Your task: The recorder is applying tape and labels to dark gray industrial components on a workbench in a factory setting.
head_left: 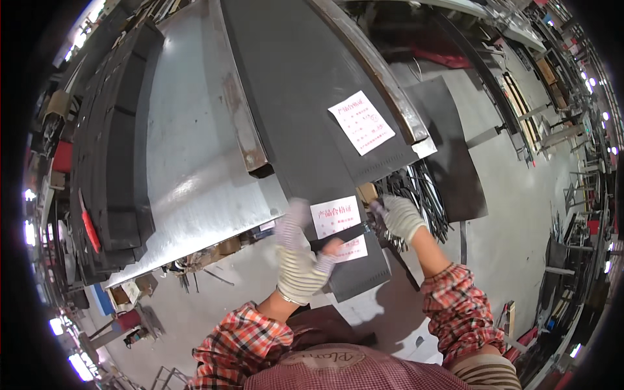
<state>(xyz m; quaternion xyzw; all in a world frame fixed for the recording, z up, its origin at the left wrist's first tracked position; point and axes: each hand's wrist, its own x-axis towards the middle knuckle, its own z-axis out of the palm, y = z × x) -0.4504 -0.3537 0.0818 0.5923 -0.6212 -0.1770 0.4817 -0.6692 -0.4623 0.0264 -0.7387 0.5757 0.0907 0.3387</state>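
My left hand [302, 270], in a striped knit glove, is at the left edge of a dark grey sheet [286, 84]. Its fingers stretch forward, blurred, with the thumb held apart near a white paper label [335, 216] with red print. Crossing the sheet over that label is a narrow black strap [340, 238]. To the right, my right hand [400, 218], also gloved, is curled by the sheet's right edge; whatever its fingers hold is hidden. Next to it are a small tan block [368, 193] and a bundle of thin black strips [422, 195].
Two rusty metal bars [240, 123] [383, 71] lie lengthwise on the sheet, with a second paper label [361, 123] between them. At left stands a shiny metal table [195, 162] carrying long dark stacked pieces [120, 149] and a red-handled tool [89, 224]. Racks line the right side.
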